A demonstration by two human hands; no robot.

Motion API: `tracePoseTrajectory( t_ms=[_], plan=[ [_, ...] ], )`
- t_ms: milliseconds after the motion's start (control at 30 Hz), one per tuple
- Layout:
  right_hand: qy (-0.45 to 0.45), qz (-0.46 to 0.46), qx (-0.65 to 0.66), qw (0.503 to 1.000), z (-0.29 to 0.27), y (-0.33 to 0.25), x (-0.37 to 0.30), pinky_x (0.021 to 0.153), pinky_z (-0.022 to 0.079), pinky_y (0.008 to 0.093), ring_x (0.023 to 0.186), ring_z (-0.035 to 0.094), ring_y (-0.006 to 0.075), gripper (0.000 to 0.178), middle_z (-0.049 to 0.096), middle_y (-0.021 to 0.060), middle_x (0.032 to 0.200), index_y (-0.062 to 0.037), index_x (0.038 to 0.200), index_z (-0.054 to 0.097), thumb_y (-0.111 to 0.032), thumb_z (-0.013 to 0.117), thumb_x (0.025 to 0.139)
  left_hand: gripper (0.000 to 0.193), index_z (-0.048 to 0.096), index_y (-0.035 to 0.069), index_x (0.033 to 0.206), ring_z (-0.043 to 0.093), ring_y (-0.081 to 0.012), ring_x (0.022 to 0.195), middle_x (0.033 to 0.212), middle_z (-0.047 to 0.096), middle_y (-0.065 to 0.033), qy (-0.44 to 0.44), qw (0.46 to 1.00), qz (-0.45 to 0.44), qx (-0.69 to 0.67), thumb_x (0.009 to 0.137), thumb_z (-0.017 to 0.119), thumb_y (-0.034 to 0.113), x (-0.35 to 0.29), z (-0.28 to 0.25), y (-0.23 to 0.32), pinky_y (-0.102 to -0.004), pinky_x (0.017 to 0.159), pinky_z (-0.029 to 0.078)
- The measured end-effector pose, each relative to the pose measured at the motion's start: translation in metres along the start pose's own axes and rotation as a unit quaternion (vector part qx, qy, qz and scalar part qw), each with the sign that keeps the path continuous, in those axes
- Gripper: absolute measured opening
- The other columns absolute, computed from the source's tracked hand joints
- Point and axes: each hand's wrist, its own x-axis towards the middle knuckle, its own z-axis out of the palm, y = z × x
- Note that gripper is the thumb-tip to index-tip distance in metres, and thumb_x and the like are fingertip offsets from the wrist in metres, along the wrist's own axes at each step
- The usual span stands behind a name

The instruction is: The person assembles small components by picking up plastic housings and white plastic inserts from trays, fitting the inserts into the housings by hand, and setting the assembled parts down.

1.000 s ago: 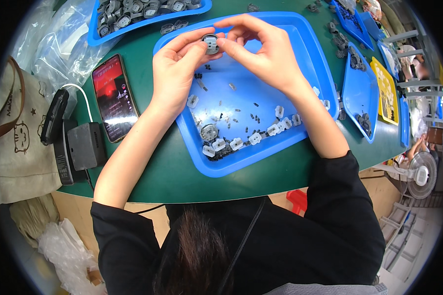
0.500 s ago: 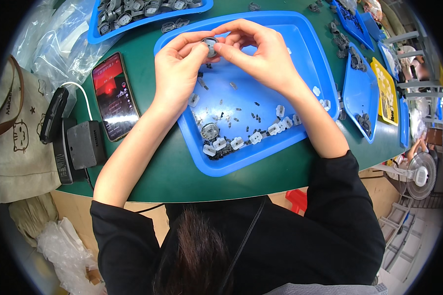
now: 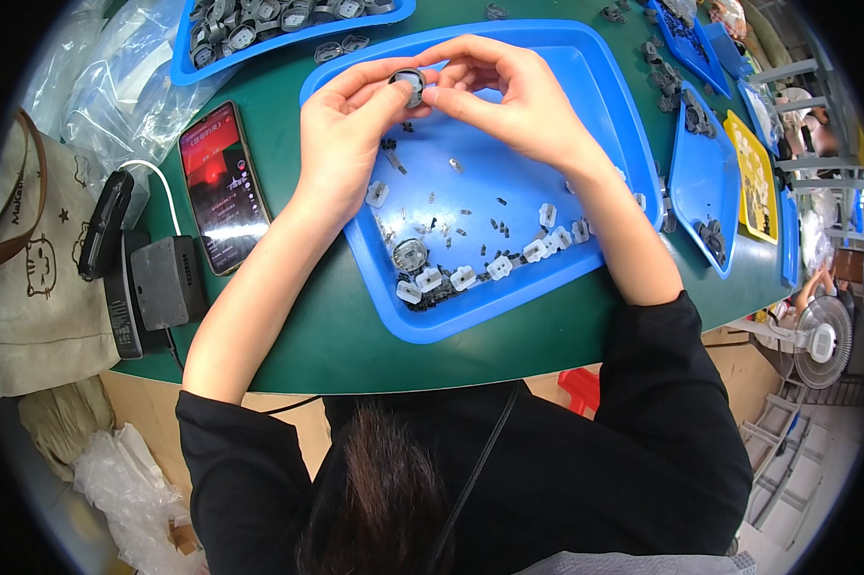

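My left hand point(image 3: 345, 134) and my right hand point(image 3: 508, 91) meet over the far end of a blue tray point(image 3: 604, 115), both pinching one small round grey part point(image 3: 410, 84) between fingertips. Below them in the tray lie a second round grey part point(image 3: 409, 255), a row of small white blocks point(image 3: 494, 266) and several tiny dark pins point(image 3: 451, 225).
A phone point(image 3: 223, 187) with a lit red screen lies left of the tray on the green table point(image 3: 288, 335). A black charger box point(image 3: 163, 283) and a cloth bag point(image 3: 29, 278) sit further left. More blue trays with grey parts point(image 3: 259, 29), point(image 3: 705, 182) stand behind and to the right.
Both hands stay over the tray's far end with the round part; only the fingers have shifted slightly around it.
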Motion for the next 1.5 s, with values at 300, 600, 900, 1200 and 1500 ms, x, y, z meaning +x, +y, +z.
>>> tracePoseTrajectory(
  t_ms=[300,600,900,1200,1500],
  plan=[
    [-0.019,0.01,-0.026,0.999,-0.002,-0.002,0.001,0.077,0.047,0.0228,0.08,0.06,0.0086,0.028,0.065,0.0032,0.085,-0.0014,0.106,0.062,-0.014,0.067,0.082,0.024,0.056,-0.006,0.108,0.064,-0.0166,0.085,0.096,0.065,-0.0148,-0.004,1.0,-0.005,0.026,0.087,0.058,0.006,0.0,0.0,-0.001,-0.0273,0.08,0.052],
    [0.046,-0.027,0.03,0.998,0.003,0.003,-0.001,0.067,0.048,0.0232,0.069,0.057,0.0082,0.031,0.064,0.0032,0.078,-0.007,0.102,0.066,-0.02,0.07,0.074,0.025,0.057,-0.006,0.108,0.064,-0.0165,0.085,0.095,0.065,-0.0145,-0.021,0.999,-0.035,0.015,0.087,0.057,0.007,0.0,-0.001,0.0,-0.0279,0.079,0.053],
    [-0.009,-0.023,-0.055,0.998,-0.001,-0.008,-0.003,0.07,0.045,0.0214,0.07,0.052,0.0046,0.032,0.059,0.0002,0.083,-0.0107,0.111,0.065,-0.014,0.068,0.079,0.022,0.057,-0.006,0.104,0.064,-0.0158,0.085,0.094,0.065,-0.014,-0.007,0.999,-0.023,0.021,0.087,0.057,0.009,0.0,0.0,0.0,-0.027,0.077,0.053],
    [-0.003,-0.039,-0.045,0.998,-0.005,0.0,-0.001,0.07,0.045,0.0211,0.072,0.054,0.0052,0.029,0.061,0.0001,0.082,-0.01,0.111,0.065,-0.015,0.063,0.083,0.025,0.053,-0.009,0.107,0.065,-0.0204,0.083,0.093,0.064,-0.0158,-0.016,0.996,-0.053,-0.067,0.089,0.054,0.008,0.004,-0.002,0.001,-0.029,0.078,0.054],
    [-0.045,-0.06,-0.022,0.997,-0.007,0.001,0.0,0.073,0.045,0.0217,0.079,0.055,0.0064,0.027,0.06,0.001,0.091,-0.0089,0.111,0.064,-0.015,0.061,0.085,0.032,0.048,-0.011,0.113,0.066,-0.0218,0.081,0.092,0.063,-0.0198,-0.035,0.995,-0.071,0.061,0.089,0.05,0.01,0.002,-0.003,0.002,-0.0286,0.075,0.055]
  ],
)
